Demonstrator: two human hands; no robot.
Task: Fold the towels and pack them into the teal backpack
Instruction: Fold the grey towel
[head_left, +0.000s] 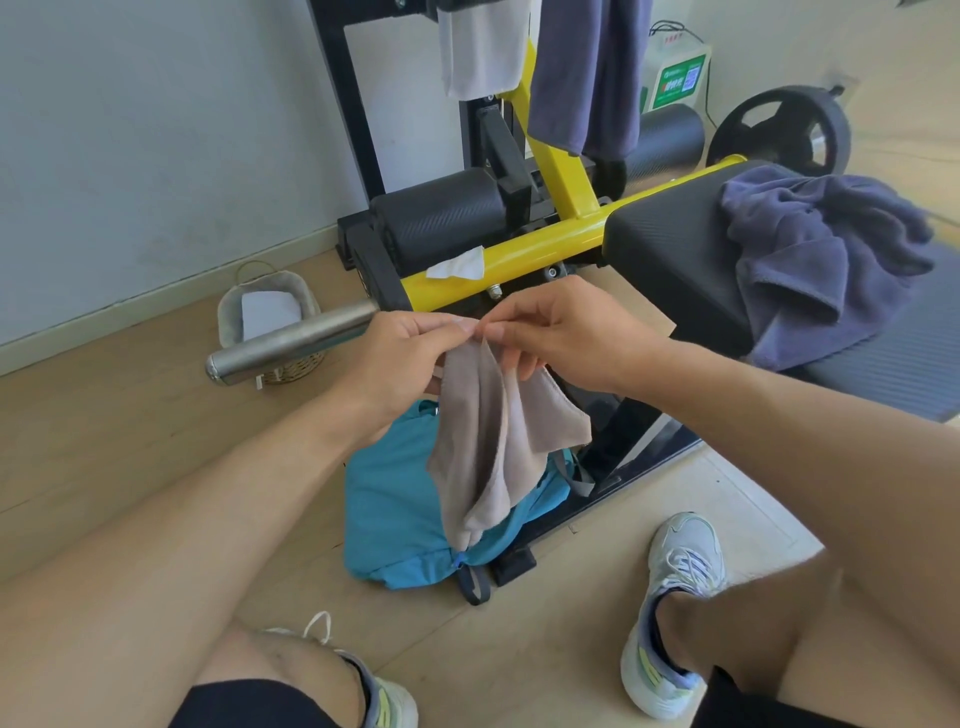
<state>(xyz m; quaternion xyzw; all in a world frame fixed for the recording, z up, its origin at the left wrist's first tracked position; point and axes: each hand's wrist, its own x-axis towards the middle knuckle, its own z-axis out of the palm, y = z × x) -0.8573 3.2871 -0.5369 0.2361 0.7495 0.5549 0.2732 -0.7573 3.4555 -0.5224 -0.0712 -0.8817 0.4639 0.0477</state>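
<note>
i am holding both arms out in front of me, my hands meeting at chest height. my left hand (402, 358) is pinching the top edge of the beige towel (498, 436) between thumb and fingertips, and my right hand (563, 332) is pinching the same edge right beside it, knuckles up. the towel is hanging down in loose folds, its bottom dangling over the teal backpack (395, 509) lying on the floor between my feet. a dark blue towel (815, 260) is lying crumpled on the black worktop (670, 244).
</note>
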